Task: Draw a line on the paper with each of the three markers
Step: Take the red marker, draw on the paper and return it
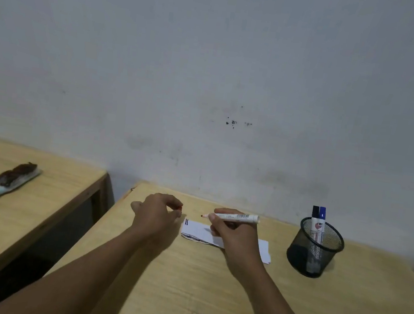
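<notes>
On the light wooden table, close to the wall, the right hand is gripping an uncapped marker near its writing end, fingers curled tight around the barrel, its reddish tip pointing left and hovering just above the far left corner of the paper; the left hand is pinching something small and red between thumb and fingertips, probably the cap, though too little is showing to be sure; two short dark lines are already sitting on the paper's left edge, so the third line looks to be next. The black marker and the blue marker are standing capped in the mesh cup, well apart to the right. The marker is likely handling light, rigid and smooth, so a low grip near the tip is giving control; the paper is thin, creased and apt to slide, so pinning it with the heel of the hand is seeming wise.
</notes>
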